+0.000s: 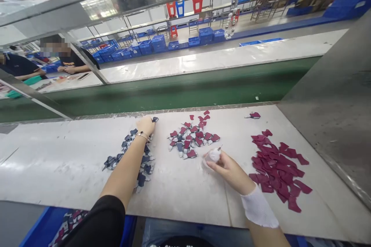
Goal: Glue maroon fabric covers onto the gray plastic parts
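My left hand (145, 125) reaches to the far side of the table, its fingers closed at a small dark blue piece (155, 119). Under and around that forearm lie several dark blue pieces with pale grey parts (141, 179). My right hand (228, 168) is wrapped round a small translucent squeeze bottle (215, 155) with a thin tip. Between the hands spreads a pile of maroon pieces joined with grey and white parts (188, 139). Right of my right hand is a heap of flat maroon pieces (275, 166). One maroon assembled piece (254, 115) lies apart.
A metal side panel (333, 112) bounds the table on the right, and a green ledge (188, 94) runs behind. A metal frame bar (84, 60) crosses the left. Blue crates (158, 42) stand farther back. Two people sit at the far left. A bin of pieces (69, 222) is below the table edge.
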